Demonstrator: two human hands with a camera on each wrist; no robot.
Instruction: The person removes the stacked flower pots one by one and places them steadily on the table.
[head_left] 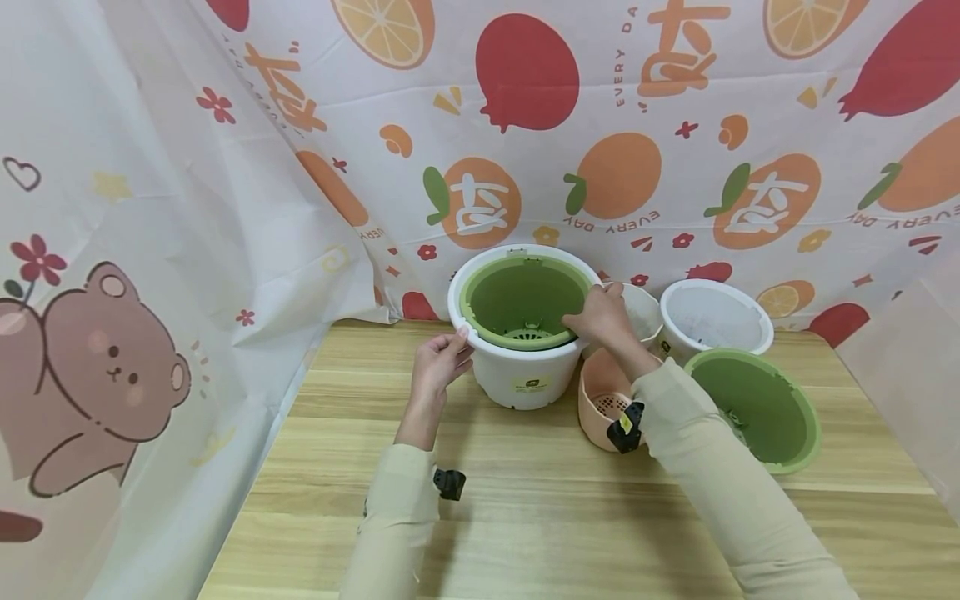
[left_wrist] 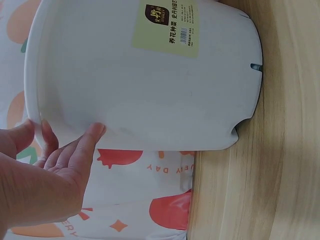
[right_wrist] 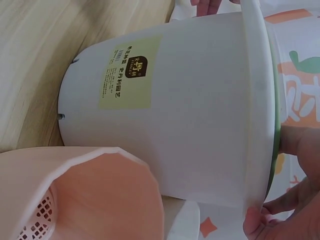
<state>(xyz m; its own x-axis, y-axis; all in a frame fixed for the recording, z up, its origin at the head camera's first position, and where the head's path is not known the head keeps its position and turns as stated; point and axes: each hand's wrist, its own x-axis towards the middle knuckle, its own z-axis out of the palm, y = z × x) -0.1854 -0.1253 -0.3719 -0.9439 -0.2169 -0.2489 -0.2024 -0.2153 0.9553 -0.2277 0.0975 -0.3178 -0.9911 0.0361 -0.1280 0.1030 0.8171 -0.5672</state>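
Note:
A green flower pot point(head_left: 525, 287) sits nested inside a white flower pot point(head_left: 495, 371) on the table, its rim showing within the white one. My left hand point(head_left: 437, 362) pinches the white pot's rim on the left, thumb on the edge; in the left wrist view its other fingers lie along the outer wall. On the right side, my right hand point(head_left: 606, 321) grips the rims, with the thumb over the green pot's inner edge. The right wrist view shows fingertips point(right_wrist: 254, 222) right at the white rim. A yellow-green label point(left_wrist: 167, 30) faces front.
A peach pot point(head_left: 596, 421) with a perforated bottom stands beside the white pot, under my right forearm. Behind it is a cream pot point(head_left: 643, 315). Farther right are another white pot point(head_left: 712, 317) and a tilted green pot point(head_left: 757, 392). A printed cloth point(head_left: 540, 183) hangs behind the wooden table point(head_left: 525, 517).

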